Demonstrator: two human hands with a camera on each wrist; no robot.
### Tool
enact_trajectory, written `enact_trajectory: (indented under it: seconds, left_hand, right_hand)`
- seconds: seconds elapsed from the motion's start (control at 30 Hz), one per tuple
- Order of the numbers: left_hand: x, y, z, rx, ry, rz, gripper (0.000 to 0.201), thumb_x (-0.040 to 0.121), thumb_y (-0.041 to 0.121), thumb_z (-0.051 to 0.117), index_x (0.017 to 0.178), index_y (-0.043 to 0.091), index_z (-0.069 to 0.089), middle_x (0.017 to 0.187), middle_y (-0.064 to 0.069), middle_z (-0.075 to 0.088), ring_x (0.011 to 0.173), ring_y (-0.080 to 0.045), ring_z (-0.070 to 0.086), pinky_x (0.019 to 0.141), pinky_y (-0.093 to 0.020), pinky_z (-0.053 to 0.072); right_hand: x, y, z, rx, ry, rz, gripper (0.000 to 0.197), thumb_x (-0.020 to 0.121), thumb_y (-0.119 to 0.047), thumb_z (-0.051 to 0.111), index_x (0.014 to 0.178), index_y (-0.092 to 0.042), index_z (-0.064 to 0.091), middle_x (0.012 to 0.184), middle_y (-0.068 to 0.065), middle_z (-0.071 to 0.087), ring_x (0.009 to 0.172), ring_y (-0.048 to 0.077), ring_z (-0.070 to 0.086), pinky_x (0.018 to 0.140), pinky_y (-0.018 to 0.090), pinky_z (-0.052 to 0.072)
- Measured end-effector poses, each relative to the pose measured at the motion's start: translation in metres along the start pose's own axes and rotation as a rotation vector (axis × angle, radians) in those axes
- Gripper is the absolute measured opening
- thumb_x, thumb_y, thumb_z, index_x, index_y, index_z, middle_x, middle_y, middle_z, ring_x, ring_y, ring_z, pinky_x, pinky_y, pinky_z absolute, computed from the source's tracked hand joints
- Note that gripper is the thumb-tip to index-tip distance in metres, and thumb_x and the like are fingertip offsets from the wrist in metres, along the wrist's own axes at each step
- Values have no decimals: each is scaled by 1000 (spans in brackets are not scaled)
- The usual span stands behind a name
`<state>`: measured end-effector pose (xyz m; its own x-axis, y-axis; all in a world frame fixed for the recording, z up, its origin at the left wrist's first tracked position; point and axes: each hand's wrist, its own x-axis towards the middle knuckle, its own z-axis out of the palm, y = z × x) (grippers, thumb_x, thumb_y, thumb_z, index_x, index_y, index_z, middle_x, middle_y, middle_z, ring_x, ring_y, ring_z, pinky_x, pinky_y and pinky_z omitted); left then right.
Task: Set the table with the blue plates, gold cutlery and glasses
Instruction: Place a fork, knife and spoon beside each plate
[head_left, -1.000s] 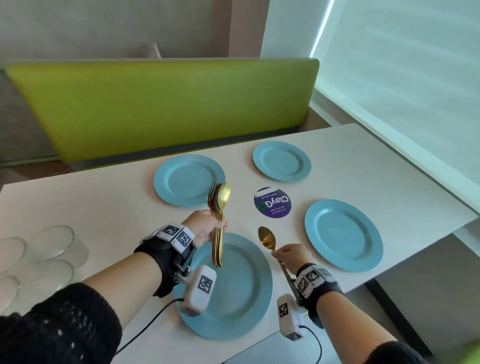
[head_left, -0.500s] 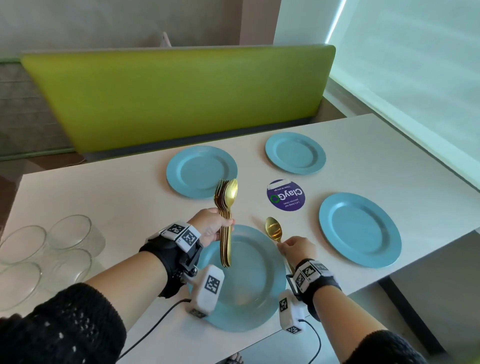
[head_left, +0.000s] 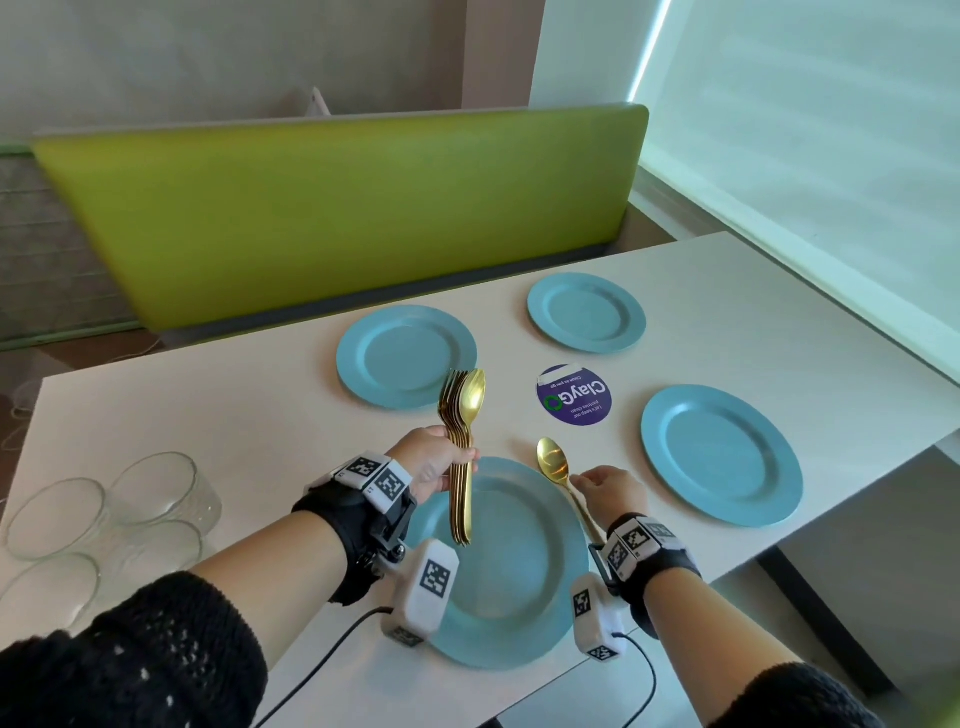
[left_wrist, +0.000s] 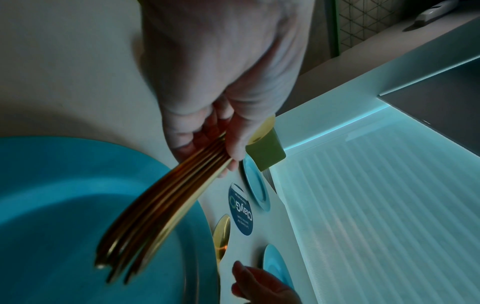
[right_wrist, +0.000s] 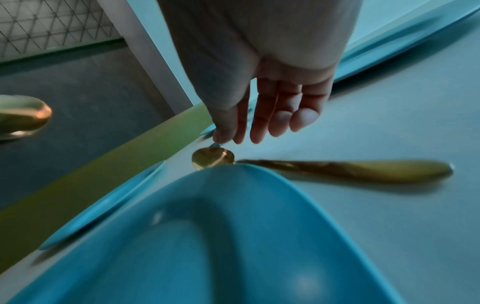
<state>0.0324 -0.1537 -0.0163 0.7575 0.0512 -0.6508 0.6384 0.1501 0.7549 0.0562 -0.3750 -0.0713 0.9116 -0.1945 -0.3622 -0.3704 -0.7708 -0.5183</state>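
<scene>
- Near: a round, matte blue plate (head_left: 511, 577) on the pale table (head_left: 208, 405); a smooth gold spoon (head_left: 558, 467) lies just right of it.
- Right hand (head_left: 613, 491), fingers loosely extended in the right-wrist view, holds nothing.
- Left hand (head_left: 431, 460) grips the glossy gold cutlery bundle (head_left: 462, 452) above the plate.
- Left: clear glasses (head_left: 109, 514).
- Far: three blue plates (head_left: 406, 356).

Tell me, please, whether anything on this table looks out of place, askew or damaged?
Nothing stands out. Four blue plates lie flat and intact, one gold spoon lies on the table beside the nearest plate, and the glasses stand grouped at the left. The round purple sticker looks slightly peeled at one edge.
</scene>
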Motion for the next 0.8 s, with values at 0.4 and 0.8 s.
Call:
enact_trajectory:
  seconds: [0.4,0.8]
  left_hand:
    - [-1,24,54,-14,-105,60,17,91,0,55,80,13,55,75,-4,58,69,-17,58,60,-28,49]
    - [27,48,133,63,-208,55,14,92,6,55,94,19,58,83,0,61,73,-14,56,59,-27,44]
  right_hand:
    - [-30,-50,-43,193,-198,-302,19,88,-33,62,100,-20,70,77,-4,66,60,5,59,55,16,45]
    - [19,-27,-87,451,-250,-139,18,87,-11,65,71,-20,61,69,0,56,62,9,52,57,19,47]
